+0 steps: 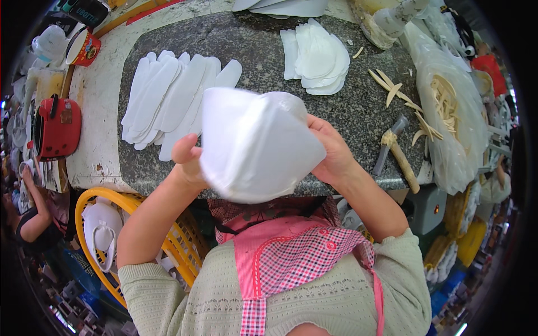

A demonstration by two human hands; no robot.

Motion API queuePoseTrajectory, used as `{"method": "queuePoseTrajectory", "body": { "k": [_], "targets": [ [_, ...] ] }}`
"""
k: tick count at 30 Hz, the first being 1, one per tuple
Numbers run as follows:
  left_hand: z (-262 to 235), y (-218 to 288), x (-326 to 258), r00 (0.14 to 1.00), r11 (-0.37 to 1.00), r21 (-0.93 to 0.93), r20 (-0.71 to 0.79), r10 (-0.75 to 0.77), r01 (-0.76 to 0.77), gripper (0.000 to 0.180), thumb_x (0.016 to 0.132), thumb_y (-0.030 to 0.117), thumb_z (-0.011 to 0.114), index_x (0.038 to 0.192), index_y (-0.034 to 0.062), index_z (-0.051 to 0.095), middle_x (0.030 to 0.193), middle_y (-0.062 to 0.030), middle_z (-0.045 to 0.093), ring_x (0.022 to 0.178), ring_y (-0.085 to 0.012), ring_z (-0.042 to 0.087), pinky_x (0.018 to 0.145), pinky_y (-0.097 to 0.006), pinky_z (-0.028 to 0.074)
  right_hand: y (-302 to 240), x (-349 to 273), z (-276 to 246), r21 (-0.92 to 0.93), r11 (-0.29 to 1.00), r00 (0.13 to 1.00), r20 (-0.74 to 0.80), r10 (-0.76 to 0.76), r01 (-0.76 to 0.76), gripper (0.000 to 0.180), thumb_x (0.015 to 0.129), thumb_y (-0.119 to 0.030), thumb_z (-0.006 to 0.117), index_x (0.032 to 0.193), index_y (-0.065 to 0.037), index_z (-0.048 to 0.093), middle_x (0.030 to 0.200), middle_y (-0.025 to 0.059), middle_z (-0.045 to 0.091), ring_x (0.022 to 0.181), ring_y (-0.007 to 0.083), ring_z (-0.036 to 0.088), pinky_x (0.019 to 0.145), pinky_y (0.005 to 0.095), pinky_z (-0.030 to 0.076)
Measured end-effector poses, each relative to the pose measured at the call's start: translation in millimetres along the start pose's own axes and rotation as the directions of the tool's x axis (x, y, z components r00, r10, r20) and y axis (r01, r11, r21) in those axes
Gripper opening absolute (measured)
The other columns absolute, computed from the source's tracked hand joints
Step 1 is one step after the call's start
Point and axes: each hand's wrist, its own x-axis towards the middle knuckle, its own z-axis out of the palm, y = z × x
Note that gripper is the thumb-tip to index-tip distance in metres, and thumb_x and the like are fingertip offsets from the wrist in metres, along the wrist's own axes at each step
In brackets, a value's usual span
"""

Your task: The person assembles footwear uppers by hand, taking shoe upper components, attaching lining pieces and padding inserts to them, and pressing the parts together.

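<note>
Both my hands hold up a smooth white piece [258, 148] with rounded, folded panels and a raised seam. It is slightly blurred, and I cannot tell its exact kind. My left hand [189, 162] closes on its left edge, thumb raised and the other fingers partly hidden behind it. My right hand [329, 147] grips its right edge, fingers tucked behind. Beyond it on the dark stone slab lies a fanned stack of long white sole-shaped pieces [165, 98]. A smaller pile of shorter white rounded pieces [320, 59] lies further right.
A hammer [401, 158] and curved cream strips [393, 92] lie at right, beside a clear plastic bag [468, 145] of strips. A smeared pot [381, 28] stands far right. A red cooker [59, 126] is at left. The yellow basket [128, 204] by my left arm holds white items.
</note>
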Motion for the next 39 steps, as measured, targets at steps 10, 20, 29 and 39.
{"method": "queuePoseTrajectory", "body": {
  "k": [10, 20, 29, 39],
  "targets": [
    [69.7, -4.2, -50.0, 0.931, -0.638, 0.733, 0.359, 0.070, -0.235, 0.014, 0.061, 0.012, 0.056, 0.071, 0.0049, 0.063, 0.075, -0.0049, 0.064, 0.066, -0.0177, 0.059, 0.055, -0.028, 0.041, -8.5, 7.4, -5.5, -0.478, 0.795, 0.878, -0.092, -0.469, 0.375, 0.020, 0.068, 0.003, 0.066, 0.084, -0.002, 0.055, 0.098, 0.0063, 0.059, 0.088, 0.0099, 0.056, 0.079, 0.0236, 0.045],
    [55.7, 11.7, 33.3, 0.861, -0.066, 0.952, -0.240, 0.449, 0.300, 0.056, 0.064, 0.013, 0.077, 0.114, 0.0005, 0.054, 0.106, -0.0116, 0.060, 0.093, -0.0168, 0.058, 0.078, -0.031, 0.047, -8.2, 5.2, 12.4, -0.638, 0.683, 0.913, 0.078, -0.401, 0.355, 0.020, 0.062, 0.009, 0.050, 0.080, 0.001, 0.056, 0.094, 0.0083, 0.057, 0.093, 0.0118, 0.053, 0.081, 0.0241, 0.042],
    [40.0, -19.5, 32.8, 0.752, 0.359, 0.822, -0.558, 0.350, 0.442, 0.044, 0.067, 0.012, 0.077, 0.105, 0.0011, 0.058, 0.092, -0.0069, 0.064, 0.077, -0.0109, 0.061, 0.067, -0.027, 0.050, -9.1, 9.4, 11.0, -0.685, 0.694, 0.949, -0.016, -0.315, 0.219, 0.062, 0.067, -0.013, 0.077, 0.118, -0.001, 0.044, 0.097, 0.0114, 0.061, 0.088, 0.0151, 0.060, 0.076, 0.0263, 0.049],
    [47.3, -19.4, 28.7, 0.883, -0.662, 0.749, 0.295, 0.365, 0.024, 0.039, 0.066, -0.003, 0.071, 0.103, 0.0029, 0.062, 0.090, -0.0095, 0.065, 0.075, -0.0219, 0.062, 0.064, -0.031, 0.051, -12.6, 11.8, 12.8, -0.649, 0.748, 0.967, -0.077, -0.243, 0.137, 0.049, 0.068, -0.005, 0.071, 0.112, 0.000, 0.049, 0.095, 0.0108, 0.062, 0.084, 0.0127, 0.061, 0.072, 0.0252, 0.050]
  ]
}}
